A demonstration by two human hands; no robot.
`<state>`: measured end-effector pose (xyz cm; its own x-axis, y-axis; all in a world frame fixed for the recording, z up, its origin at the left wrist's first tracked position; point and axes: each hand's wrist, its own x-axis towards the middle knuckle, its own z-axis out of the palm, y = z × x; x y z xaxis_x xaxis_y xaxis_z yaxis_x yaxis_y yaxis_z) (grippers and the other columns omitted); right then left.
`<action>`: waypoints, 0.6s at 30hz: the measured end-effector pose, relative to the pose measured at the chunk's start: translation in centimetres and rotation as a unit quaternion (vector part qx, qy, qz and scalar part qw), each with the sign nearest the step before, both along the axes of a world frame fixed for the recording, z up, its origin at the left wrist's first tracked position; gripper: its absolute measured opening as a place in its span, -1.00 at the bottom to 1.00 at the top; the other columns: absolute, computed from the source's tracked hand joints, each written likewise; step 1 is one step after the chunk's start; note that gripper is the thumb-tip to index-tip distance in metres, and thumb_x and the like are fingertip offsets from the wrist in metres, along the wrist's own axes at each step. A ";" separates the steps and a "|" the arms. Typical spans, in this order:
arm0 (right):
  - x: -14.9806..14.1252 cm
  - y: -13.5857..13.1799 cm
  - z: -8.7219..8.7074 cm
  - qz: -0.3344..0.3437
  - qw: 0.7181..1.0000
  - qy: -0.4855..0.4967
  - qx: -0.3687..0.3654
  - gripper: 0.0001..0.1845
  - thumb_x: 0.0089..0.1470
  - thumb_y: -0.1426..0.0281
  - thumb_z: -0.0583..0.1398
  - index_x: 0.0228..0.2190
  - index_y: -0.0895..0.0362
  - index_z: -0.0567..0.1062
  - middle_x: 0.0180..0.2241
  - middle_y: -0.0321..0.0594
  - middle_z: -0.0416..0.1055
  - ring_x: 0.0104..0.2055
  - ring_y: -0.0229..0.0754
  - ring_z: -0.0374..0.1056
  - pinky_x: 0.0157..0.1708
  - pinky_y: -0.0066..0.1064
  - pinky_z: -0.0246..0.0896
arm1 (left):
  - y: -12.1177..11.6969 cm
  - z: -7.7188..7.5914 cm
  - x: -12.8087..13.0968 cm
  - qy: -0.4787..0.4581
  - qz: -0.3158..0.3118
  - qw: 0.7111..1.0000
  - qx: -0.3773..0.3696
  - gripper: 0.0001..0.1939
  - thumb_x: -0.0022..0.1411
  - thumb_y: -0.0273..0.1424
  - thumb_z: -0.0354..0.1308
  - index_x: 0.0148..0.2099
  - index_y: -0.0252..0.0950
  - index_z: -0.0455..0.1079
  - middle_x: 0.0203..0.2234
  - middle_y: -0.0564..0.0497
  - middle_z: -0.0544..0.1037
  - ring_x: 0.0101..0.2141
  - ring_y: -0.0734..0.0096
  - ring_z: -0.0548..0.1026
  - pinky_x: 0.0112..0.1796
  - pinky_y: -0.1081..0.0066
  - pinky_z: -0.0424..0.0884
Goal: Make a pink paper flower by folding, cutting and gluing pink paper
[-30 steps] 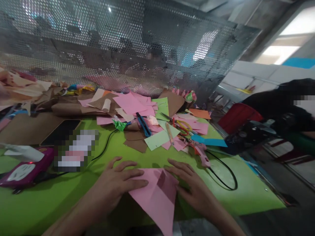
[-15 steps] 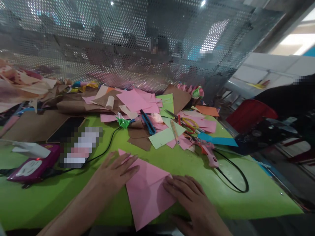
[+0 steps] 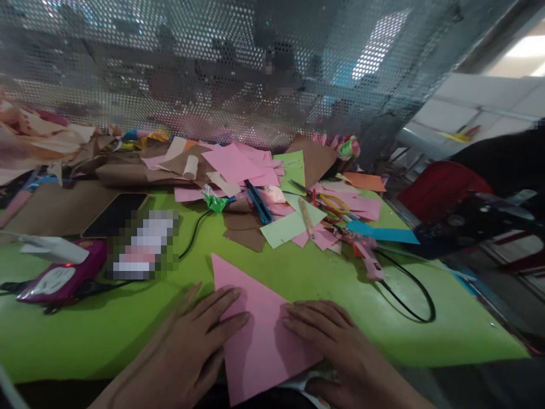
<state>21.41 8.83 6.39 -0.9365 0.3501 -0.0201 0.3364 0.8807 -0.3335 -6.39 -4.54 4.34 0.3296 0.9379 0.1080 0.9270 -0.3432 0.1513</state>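
A sheet of pink paper (image 3: 259,335) lies at the front edge of the green table, its near corner reaching over the edge. Its visible outline is pointed at the far left, and its surface looks smooth. My left hand (image 3: 208,332) rests on the paper's left side with fingers stretched out and apart. On the right side, my right hand (image 3: 327,329) lies with its fingers extended flat on the sheet, its thumb lower down off the paper. Both hands press from above, and neither is closed round anything.
A pink glue gun (image 3: 368,258) with a looped black cord lies to the right. Scissors (image 3: 330,204), a blue cutter (image 3: 258,203) and paper scraps (image 3: 238,167) are piled behind. Leftward are a purple power strip (image 3: 63,278) and a dark phone (image 3: 114,215). A perforated metal panel (image 3: 204,74) stands behind.
The small folded-over triangle on the pink paper's upper part no longer shows; the sheet now looks like one smooth face. My hands have shifted slightly along it, and the view has tilted a little.
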 end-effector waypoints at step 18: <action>-2.0 2.4 -0.9 -0.066 0.986 0.108 -0.111 -0.81 0.20 0.39 0.15 -0.21 -0.06 0.56 -0.14 -0.22 0.53 -0.07 -0.07 0.39 -0.10 -0.19 0.28 | -2.1 -1.0 0.0 -0.062 0.075 0.995 0.012 -0.46 0.17 -0.58 0.00 0.15 -0.03 0.29 0.23 0.13 0.32 0.23 0.30 0.20 0.25 0.03 -0.11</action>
